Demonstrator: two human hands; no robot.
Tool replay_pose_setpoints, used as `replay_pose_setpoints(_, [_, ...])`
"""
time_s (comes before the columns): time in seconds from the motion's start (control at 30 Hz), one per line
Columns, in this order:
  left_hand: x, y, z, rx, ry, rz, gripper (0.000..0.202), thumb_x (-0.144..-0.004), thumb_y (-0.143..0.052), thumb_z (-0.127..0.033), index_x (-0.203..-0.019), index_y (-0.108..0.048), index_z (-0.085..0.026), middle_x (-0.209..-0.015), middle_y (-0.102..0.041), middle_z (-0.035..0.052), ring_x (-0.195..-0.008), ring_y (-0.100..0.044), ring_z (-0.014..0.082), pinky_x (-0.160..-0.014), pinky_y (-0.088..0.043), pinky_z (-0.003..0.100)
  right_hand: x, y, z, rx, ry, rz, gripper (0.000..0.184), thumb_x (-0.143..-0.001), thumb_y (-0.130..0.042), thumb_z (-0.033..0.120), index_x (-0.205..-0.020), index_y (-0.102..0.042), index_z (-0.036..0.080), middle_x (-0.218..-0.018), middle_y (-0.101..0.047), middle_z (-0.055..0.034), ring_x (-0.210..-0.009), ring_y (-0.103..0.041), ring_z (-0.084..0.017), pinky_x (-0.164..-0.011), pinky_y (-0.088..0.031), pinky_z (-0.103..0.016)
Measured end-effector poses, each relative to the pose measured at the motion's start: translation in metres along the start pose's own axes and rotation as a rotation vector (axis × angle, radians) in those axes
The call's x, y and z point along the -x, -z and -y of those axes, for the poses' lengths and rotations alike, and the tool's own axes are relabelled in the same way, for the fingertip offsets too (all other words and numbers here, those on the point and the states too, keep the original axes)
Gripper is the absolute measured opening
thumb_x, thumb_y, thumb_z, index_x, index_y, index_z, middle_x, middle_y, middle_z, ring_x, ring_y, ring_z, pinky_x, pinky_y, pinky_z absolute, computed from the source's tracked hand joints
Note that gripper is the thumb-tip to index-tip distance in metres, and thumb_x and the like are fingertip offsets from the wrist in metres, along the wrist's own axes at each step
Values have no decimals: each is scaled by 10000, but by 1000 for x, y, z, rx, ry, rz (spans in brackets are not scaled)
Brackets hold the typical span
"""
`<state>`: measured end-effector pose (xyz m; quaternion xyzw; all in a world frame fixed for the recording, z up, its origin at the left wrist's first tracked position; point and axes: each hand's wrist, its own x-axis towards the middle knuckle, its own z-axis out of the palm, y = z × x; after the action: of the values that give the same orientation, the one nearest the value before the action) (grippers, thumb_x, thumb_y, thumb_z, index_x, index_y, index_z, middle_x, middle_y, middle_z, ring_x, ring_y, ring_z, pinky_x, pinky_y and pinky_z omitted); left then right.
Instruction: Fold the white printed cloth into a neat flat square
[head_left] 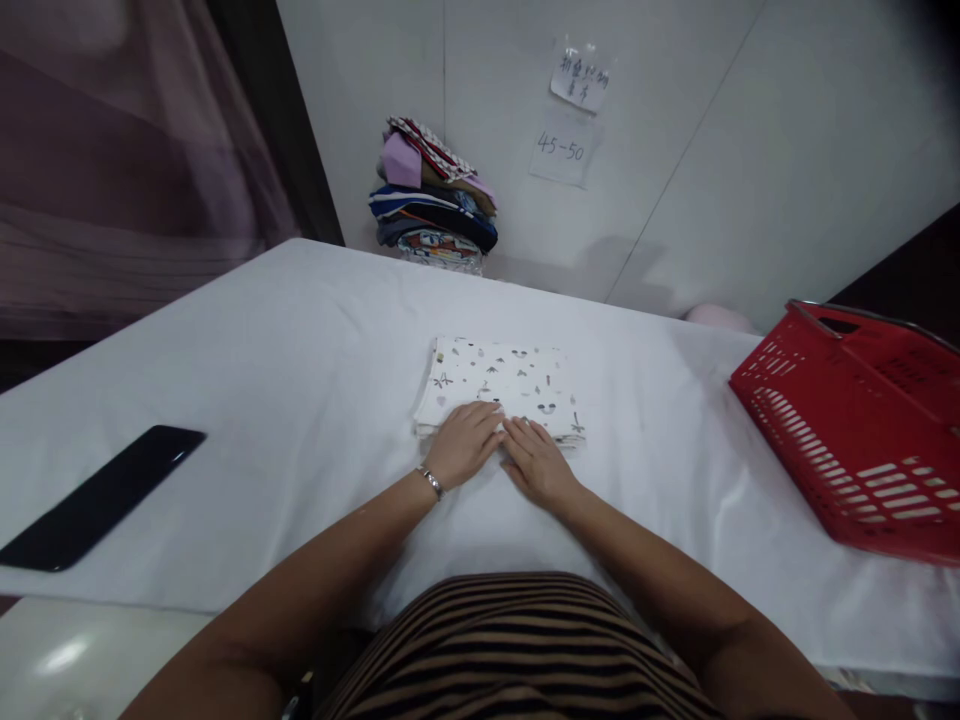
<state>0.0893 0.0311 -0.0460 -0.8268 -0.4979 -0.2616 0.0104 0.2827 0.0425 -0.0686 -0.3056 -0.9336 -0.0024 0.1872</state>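
A white cloth (502,375) with small dark printed motifs lies folded into a neat rectangle, several layers thick, on the white-covered table (337,380). Resting on its near left part is my left hand (466,440), palm down with fingers laid out flat; a metal bracelet circles the wrist. My right hand (538,462) lies flat on the near edge, right of the middle, its fingertips on the fabric. The two hands almost meet at the fingertips. Neither hand grips the cloth.
To the right stands a red plastic basket (795,440) with slotted sides. A flat black panel (105,500) lies at the left. Beyond the far edge, a pile of folded fabrics (435,195) leans near the wall. Paper signs (561,150) hang there.
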Motion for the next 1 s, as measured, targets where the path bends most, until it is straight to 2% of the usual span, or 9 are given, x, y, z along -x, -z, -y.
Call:
replay_pose_setpoints(0.13, [8,-9,-5,-73,-32,58,439,-903,-399,-361,-1299,-445,-177,-1353,-480,98,-1278,-385,222,-1054,-301,427,-1,0,-1,-33,9,-17,486,-876,-483,248,-1347,-414,150,-1366,-451,-149,-1318,-331,-253,-1057,-295,-495])
replay_pose_setpoints(0.3, [16,-13,-1,-118,-64,95,499,-878,-450,-340,-1349,-380,-193,-1418,-401,84,-1332,-310,220,-1096,-250,434,6,9,-13,-55,4,-17,478,-891,-451,242,-1361,-394,177,-1366,-457,-125,-1303,-359,-234,-1044,-314,-490])
replay_pose_setpoints(0.5, [17,-11,-1,-121,-73,102,502,-883,-447,-345,-1352,-369,-184,-1430,-381,81,-1344,-285,223,-1108,-235,431,42,24,-39,55,-141,-55,457,-897,-431,200,-1352,-401,167,-1349,-476,-130,-1286,-383,-259,-1022,-326,-507])
replay_pose_setpoints(0.67, [16,-11,0,-123,-76,110,475,-892,-429,-352,-1335,-391,-186,-1423,-395,70,-1335,-302,222,-1105,-236,435,62,24,-45,65,-191,-97,465,-909,-421,195,-1371,-372,179,-1368,-453,-131,-1302,-359,-262,-1001,-366,-498])
replay_pose_setpoints(0.8, [21,-5,5,-137,-44,111,442,-907,-397,-361,-1314,-421,-193,-1395,-436,63,-1314,-339,217,-1097,-245,442,62,20,-45,35,-178,-133,469,-904,-429,184,-1369,-375,170,-1352,-469,-140,-1301,-360,-267,-994,-388,-498])
replay_pose_setpoints(1.0, [42,12,16,-169,27,111,441,-918,-364,-360,-1318,-416,-184,-1385,-449,66,-1313,-343,209,-1090,-251,434,62,18,-48,-6,-142,-169,472,-897,-437,167,-1366,-384,156,-1350,-472,-139,-1309,-348,-262,-1001,-401,-485])
